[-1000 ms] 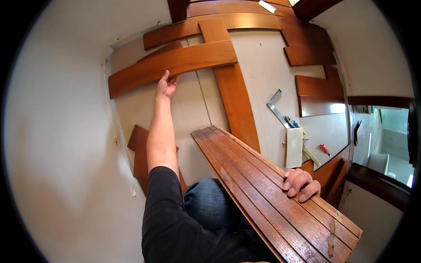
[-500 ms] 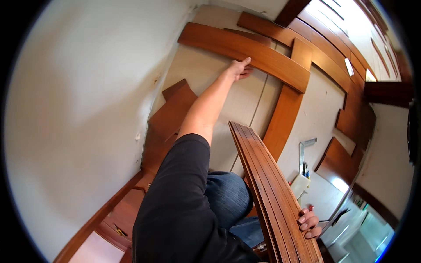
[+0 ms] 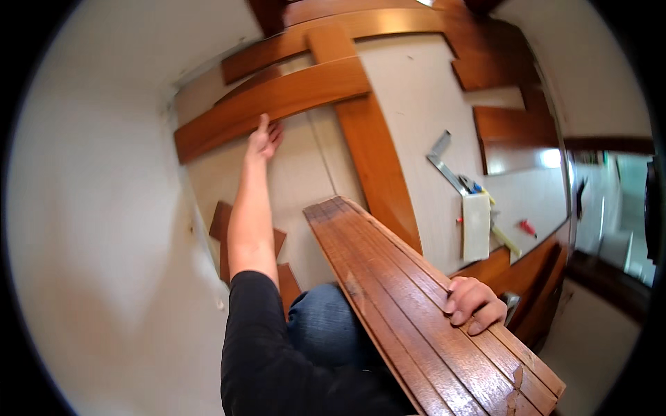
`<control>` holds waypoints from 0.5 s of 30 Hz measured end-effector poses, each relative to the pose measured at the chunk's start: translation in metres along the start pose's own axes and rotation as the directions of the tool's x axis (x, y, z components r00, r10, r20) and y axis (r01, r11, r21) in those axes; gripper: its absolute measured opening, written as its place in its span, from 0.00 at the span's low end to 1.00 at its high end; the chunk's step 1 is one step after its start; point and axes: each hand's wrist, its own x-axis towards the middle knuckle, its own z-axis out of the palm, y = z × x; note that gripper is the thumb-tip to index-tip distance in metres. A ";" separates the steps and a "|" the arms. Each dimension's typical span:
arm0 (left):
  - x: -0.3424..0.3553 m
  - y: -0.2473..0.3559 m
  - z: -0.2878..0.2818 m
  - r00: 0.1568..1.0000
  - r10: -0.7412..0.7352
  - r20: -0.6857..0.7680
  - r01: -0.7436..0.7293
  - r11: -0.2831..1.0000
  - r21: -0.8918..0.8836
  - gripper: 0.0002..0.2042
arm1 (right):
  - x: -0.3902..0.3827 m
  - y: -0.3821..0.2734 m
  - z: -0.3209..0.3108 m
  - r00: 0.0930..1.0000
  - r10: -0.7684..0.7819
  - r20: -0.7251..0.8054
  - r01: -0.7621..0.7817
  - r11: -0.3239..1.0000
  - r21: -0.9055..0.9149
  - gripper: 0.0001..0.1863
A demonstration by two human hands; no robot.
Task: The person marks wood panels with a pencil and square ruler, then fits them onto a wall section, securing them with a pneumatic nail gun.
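My left hand (image 3: 266, 141) reaches forward, thumb raised against the near edge of a smooth brown floorboard (image 3: 277, 95). Its fingers are apart and not wrapped round the board. That floorboard lies slantwise over another floorboard (image 3: 378, 159), which runs from front to back. In my right hand (image 3: 476, 305) is a long grooved wooden plank (image 3: 395, 284), held by its right edge with the fingertips over the grooved face. The plank slopes across the front of my body, its near right end chipped. The right thumb is hidden behind it.
On the pale floor at right lie a metal try square (image 3: 444, 166), a whitish block (image 3: 476, 225), and a small red tool (image 3: 528, 228). Brown boards (image 3: 513, 132) line the far right. Short offcuts (image 3: 220, 225) lie by the white wall (image 3: 90, 208) at left.
The view has turned, so the scene sits further left. The grooved plank has tilted to show more of its broad face. My left hand's fingers have loosened at the floorboard's edge.
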 end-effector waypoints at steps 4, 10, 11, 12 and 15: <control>0.004 -0.024 0.017 0.998 -0.049 -0.034 0.049 0.999 -0.013 0.42 | -0.003 -0.017 0.001 0.997 0.062 -0.043 -0.063 0.998 -0.008 0.09; -0.002 -0.009 0.002 0.994 -0.051 -0.092 0.055 0.998 0.036 0.40 | -0.018 -0.010 -0.015 1.000 0.023 -0.012 -0.022 0.996 0.081 0.14; -0.002 -0.010 0.003 0.995 -0.053 -0.089 0.056 0.998 0.040 0.40 | -0.019 -0.011 -0.017 1.000 0.021 -0.008 -0.020 0.996 0.083 0.14; -0.002 -0.012 0.005 0.995 -0.055 -0.087 0.059 0.997 0.044 0.39 | -0.022 -0.011 -0.020 1.000 0.021 -0.011 -0.020 0.997 0.076 0.14; 0.005 -0.011 0.004 0.994 -0.053 -0.093 0.058 0.997 0.051 0.40 | -0.021 -0.012 -0.026 1.000 0.017 -0.013 -0.016 0.997 0.081 0.14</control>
